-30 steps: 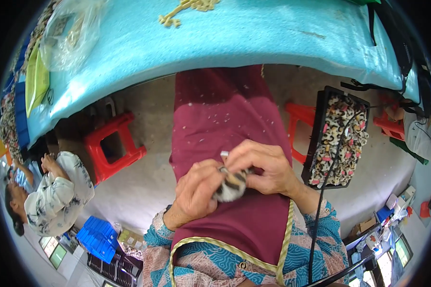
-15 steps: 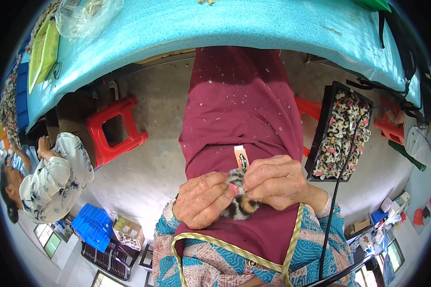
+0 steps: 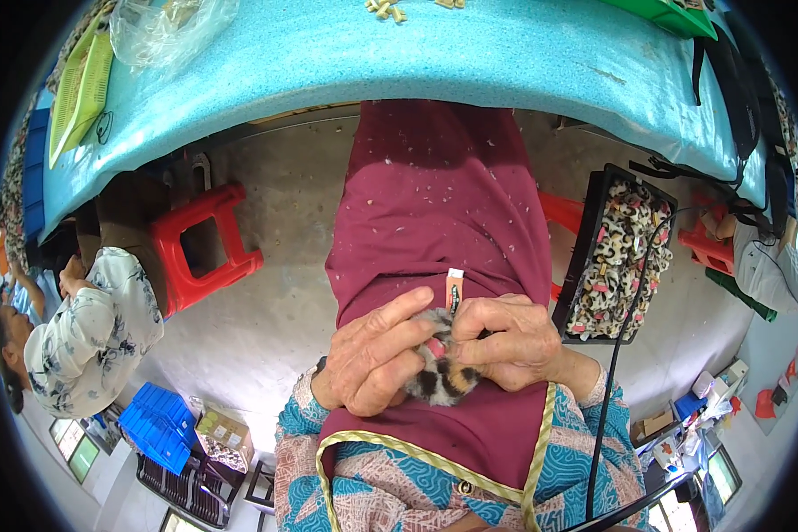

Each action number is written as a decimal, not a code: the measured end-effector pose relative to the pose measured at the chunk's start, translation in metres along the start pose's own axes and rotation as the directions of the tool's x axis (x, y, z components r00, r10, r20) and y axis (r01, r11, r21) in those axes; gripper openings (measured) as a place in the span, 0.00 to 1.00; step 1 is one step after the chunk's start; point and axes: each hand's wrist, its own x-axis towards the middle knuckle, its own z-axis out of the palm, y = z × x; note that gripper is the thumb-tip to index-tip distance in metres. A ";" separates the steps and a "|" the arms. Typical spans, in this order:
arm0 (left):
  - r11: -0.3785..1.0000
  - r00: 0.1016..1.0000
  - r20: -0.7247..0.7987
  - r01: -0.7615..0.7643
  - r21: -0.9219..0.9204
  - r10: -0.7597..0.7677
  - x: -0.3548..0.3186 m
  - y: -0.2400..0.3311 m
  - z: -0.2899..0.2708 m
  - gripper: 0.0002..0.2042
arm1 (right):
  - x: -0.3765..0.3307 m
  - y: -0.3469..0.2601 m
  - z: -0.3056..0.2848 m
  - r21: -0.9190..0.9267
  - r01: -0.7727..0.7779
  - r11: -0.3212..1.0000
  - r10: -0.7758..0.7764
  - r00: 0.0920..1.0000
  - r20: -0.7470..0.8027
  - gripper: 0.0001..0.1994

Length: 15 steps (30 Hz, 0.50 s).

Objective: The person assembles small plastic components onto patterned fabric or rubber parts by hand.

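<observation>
Over my lap, both hands hold a small furry plush piece (image 3: 445,385) in grey, black, white and orange, with a pink patch on its upper part. My left hand (image 3: 370,359) grips it from the left, its index finger lifted and its thumb mostly hidden. From the right, my right hand (image 3: 508,341) pinches the plush's edge, fingers curled in. Just beyond the plush, a small orange-and-white strip (image 3: 454,288) lies against the maroon apron (image 3: 434,213), which is dotted with lint.
Ahead is a blue-covered table (image 3: 328,62) bearing small tan pieces (image 3: 386,11), a clear plastic bag (image 3: 173,35) and a yellow-green basket (image 3: 82,97). Right, a black crate (image 3: 585,257) holds many furry pieces. A red stool (image 3: 208,239) and a seated person (image 3: 97,328) are left.
My left index finger has lifted off the plush and extended forward. My right hand keeps its pinch. The view has shifted slightly, bringing more tan pieces on the table into sight.
</observation>
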 end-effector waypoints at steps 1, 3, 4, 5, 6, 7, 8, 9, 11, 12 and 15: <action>0.998 0.998 0.039 0.047 -0.038 -0.046 0.002 -0.002 0.000 0.10 | 0.000 0.002 0.000 0.018 0.025 1.000 -0.025 0.999 -0.020 0.09; 0.993 0.996 0.052 0.071 -0.094 -0.066 0.003 -0.005 0.003 0.10 | 0.000 0.003 0.001 0.015 0.035 0.999 -0.035 0.999 -0.028 0.09; 0.985 0.994 0.065 0.092 -0.146 -0.083 0.002 -0.006 0.005 0.11 | 0.000 0.003 0.002 0.010 0.048 0.999 -0.048 0.998 -0.036 0.09; 0.985 0.994 0.066 0.092 -0.145 -0.083 0.002 -0.007 0.005 0.11 | 0.001 0.003 0.001 0.011 0.049 0.999 -0.049 0.998 -0.036 0.09; 0.989 0.993 0.089 0.087 -0.119 -0.077 0.001 -0.008 0.004 0.11 | 0.001 0.003 -0.001 -0.005 0.016 1.000 -0.017 1.000 -0.024 0.10; 0.992 0.991 0.111 0.081 -0.092 -0.071 0.000 -0.009 0.003 0.11 | 0.001 0.003 -0.002 -0.022 -0.016 1.000 0.016 1.000 -0.012 0.11; 0.993 0.991 0.110 0.080 -0.091 -0.070 -0.001 -0.011 0.003 0.11 | 0.004 0.001 -0.003 -0.022 -0.015 1.000 0.014 1.000 -0.010 0.11; 0.998 0.990 0.128 0.059 -0.028 -0.055 -0.003 -0.013 0.004 0.11 | 0.009 -0.005 -0.004 -0.076 -0.100 0.992 0.100 0.995 0.004 0.13; 0.999 0.988 0.149 0.038 0.035 -0.043 0.000 -0.014 0.003 0.12 | 0.010 -0.005 -0.007 -0.164 -0.192 0.968 0.203 0.978 0.048 0.14; 0.999 0.982 0.189 -0.016 0.039 0.008 0.005 -0.016 0.001 0.12 | 0.009 -0.004 -0.007 -0.162 -0.193 0.968 0.203 0.978 0.048 0.14; 0.984 0.964 0.224 -0.162 0.079 0.141 0.018 -0.021 0.004 0.10 | 0.004 -0.004 -0.012 -0.219 -0.143 0.965 0.165 0.983 0.086 0.12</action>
